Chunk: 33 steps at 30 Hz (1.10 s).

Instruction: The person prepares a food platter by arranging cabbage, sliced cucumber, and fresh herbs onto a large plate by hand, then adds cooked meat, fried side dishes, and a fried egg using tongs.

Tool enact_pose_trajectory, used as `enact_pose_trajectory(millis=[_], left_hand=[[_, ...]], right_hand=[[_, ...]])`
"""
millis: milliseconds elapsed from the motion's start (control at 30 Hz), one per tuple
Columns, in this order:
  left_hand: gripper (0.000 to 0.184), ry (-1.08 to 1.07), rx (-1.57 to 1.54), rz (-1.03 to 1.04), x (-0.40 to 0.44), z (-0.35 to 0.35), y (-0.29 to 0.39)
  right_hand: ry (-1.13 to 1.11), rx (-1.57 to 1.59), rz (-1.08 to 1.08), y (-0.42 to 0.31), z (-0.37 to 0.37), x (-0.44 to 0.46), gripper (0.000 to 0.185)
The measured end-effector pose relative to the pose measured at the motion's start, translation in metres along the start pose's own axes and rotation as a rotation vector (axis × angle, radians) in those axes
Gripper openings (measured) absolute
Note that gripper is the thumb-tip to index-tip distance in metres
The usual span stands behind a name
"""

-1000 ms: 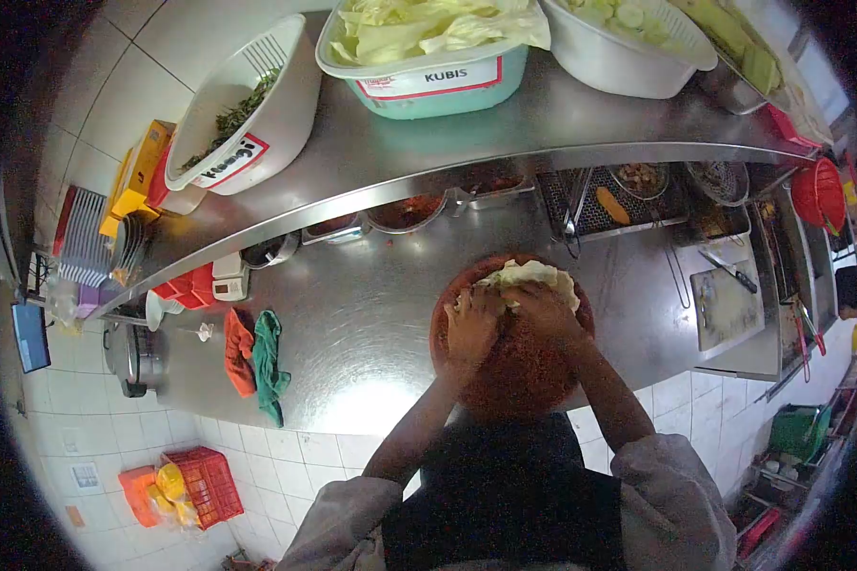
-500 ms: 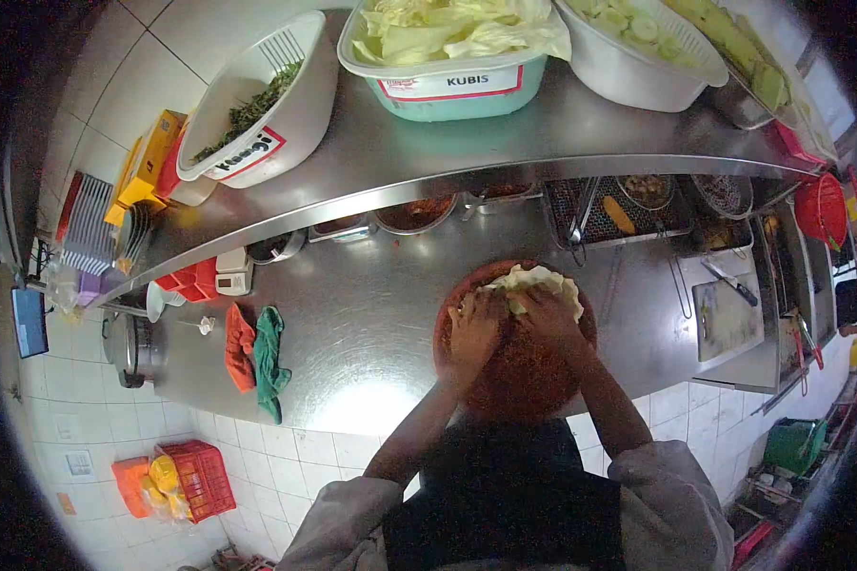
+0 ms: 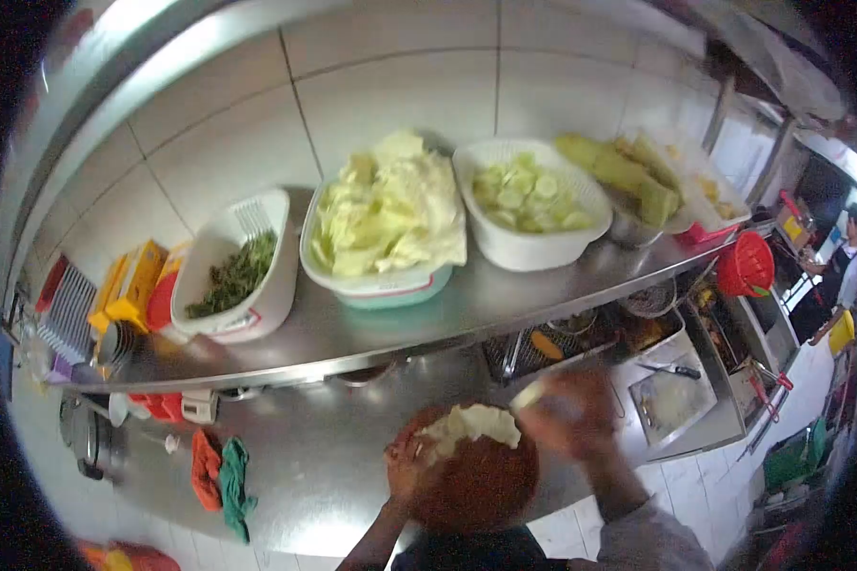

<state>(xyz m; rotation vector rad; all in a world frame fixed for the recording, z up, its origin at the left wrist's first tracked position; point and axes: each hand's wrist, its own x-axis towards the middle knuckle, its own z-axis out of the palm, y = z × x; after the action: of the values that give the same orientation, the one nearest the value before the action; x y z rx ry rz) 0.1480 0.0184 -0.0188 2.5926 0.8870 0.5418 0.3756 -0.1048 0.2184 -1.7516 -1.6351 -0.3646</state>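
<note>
A round reddish-brown bowl (image 3: pixel 481 485) sits at the front edge of the steel counter. Across its far side lies a pale cabbage leaf (image 3: pixel 471 423). My left hand (image 3: pixel 406 464) rests at the bowl's left rim, fingers laid out beside the leaf's left end. My right hand (image 3: pixel 576 414) is raised to the right of the bowl and smeared by motion. A pale piece (image 3: pixel 528 394), which looks like cabbage, shows at its fingertips.
Above the counter, a steel shelf (image 3: pixel 371 347) holds tubs of green herbs (image 3: pixel 238 278), cabbage leaves (image 3: pixel 386 209) and sliced cucumber (image 3: pixel 528 195). Orange (image 3: pixel 206 468) and green cloths (image 3: pixel 234 485) lie at left. At right, a knife (image 3: pixel 676 370) rests on a cutting board (image 3: pixel 671 404).
The view has tilted up towards the shelf. My right hand has left the bowl and moved out to the right with a pale piece; my left hand stays at the bowl's left side.
</note>
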Motion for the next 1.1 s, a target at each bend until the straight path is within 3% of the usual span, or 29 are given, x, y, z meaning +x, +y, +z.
enact_pose_trajectory(millis=[67, 100, 167, 233, 367, 433, 600, 667, 733, 800, 867, 900, 967, 1000, 1067, 1100], left_hand=[[0.037, -0.072, -0.069, -0.033, 0.003, -0.022, 0.01], [0.037, -0.061, -0.06, -0.018, 0.005, -0.03, 0.014], [0.034, -0.009, -0.114, 0.0, 0.01, -0.042, 0.02], [0.033, 0.029, -0.152, 0.019, 0.01, -0.044, 0.014], [0.028, 0.117, -0.206, -0.055, 0.009, -0.054, 0.007], [0.026, 0.149, -0.207, -0.051, 0.002, -0.055, -0.004], [0.022, 0.214, -0.065, -0.062, -0.004, -0.074, -0.004], [0.027, 0.23, -0.079, 0.057, -0.009, -0.078, -0.009], [0.028, 0.255, -0.15, 0.041, -0.013, -0.075, -0.004], [0.029, 0.283, -0.223, 0.029, -0.021, -0.064, -0.008], [0.029, 0.191, -1.782, -0.804, -0.035, -0.048, -0.017], [0.029, 0.19, -1.784, -0.803, -0.034, -0.047, -0.015], [0.03, 0.252, -0.567, -0.211, -0.028, -0.048, -0.009], [0.03, 0.252, -0.57, -0.208, -0.032, -0.04, -0.023], [0.035, -0.08, -1.94, -0.74, -0.043, -0.016, -0.06], [0.035, -0.083, -1.941, -0.737, -0.037, -0.031, -0.042]], right_hand=[[0.544, -0.396, 0.254, 0.037, -0.025, 0.053, 0.037], [0.727, -0.252, -0.032, 0.045, -0.042, 0.103, 0.035], [0.114, 0.04, -0.017, 0.072, -0.063, 0.16, 0.022], [0.053, 0.02, -0.244, 0.119, -0.052, 0.208, 0.019], [-0.038, -0.316, -0.34, 0.163, -0.008, 0.267, 0.015], [-0.678, -0.702, -0.088, 0.176, 0.02, 0.29, 0.025], [-0.783, -0.82, -0.13, 0.179, 0.035, 0.308, 0.027], [-0.798, -0.813, -0.087, 0.171, 0.026, 0.311, 0.028], [-0.836, -0.54, -0.088, 0.158, 0.003, 0.312, 0.032], [-0.831, -0.503, -0.019, 0.172, 0.014, 0.315, 0.034], [-0.83, -0.467, 0.051, 0.188, 0.034, 0.318, 0.036], [-0.963, -0.655, -0.032, 0.187, 0.04, 0.317, 0.038], [-1.092, -0.847, -0.115, 0.191, 0.041, 0.313, 0.039], [-1.077, -0.689, -0.138, 0.176, 0.025, 0.308, 0.038], [-1.056, -0.535, -0.158, 0.169, 0.013, 0.309, 0.038], [-0.97, -0.392, -0.129, 0.172, 0.01, 0.315, 0.034]])
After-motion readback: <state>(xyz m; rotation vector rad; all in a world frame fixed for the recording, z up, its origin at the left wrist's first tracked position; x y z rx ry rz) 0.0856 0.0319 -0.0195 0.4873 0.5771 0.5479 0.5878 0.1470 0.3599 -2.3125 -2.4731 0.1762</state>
